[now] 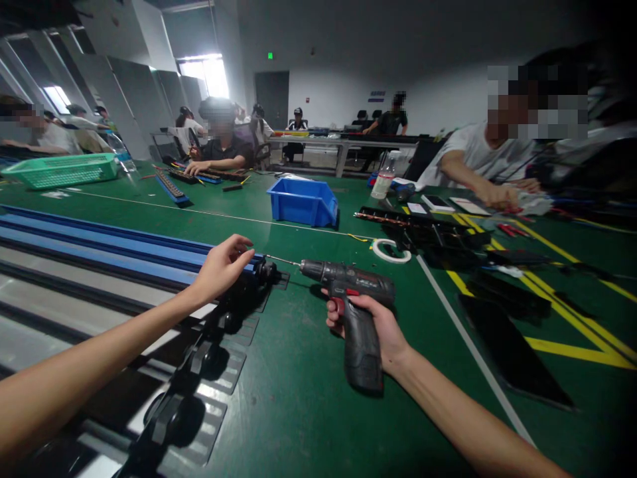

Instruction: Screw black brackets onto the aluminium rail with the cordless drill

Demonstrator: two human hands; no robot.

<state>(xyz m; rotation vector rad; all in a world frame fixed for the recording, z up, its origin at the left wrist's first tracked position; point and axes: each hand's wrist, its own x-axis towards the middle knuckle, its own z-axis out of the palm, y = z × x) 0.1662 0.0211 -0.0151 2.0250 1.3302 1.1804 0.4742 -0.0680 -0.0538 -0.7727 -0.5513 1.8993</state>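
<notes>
My right hand [381, 328] is wrapped around the grip of a black-and-red cordless drill [363, 345], which is held level over the green table. A long thin bit [281, 259] points left from its chuck, its tip at the end of a blue rail [149, 255]. Over that rail end is my left hand [223, 265], fingers loosely bent and apart, with nothing visible in them. Black end fittings [266, 271] sit just below it. Several long blue and grey rails lie side by side under my left forearm, joined by a black end piece with round knobs [172, 418].
A blue bin [303, 202] stands ahead, with a white tape roll [392, 251] to its right. Black parts [432, 232] and a dark flat panel [512, 352] lie on the right. A green basket [64, 170] is far left. Co-workers sit across and at right.
</notes>
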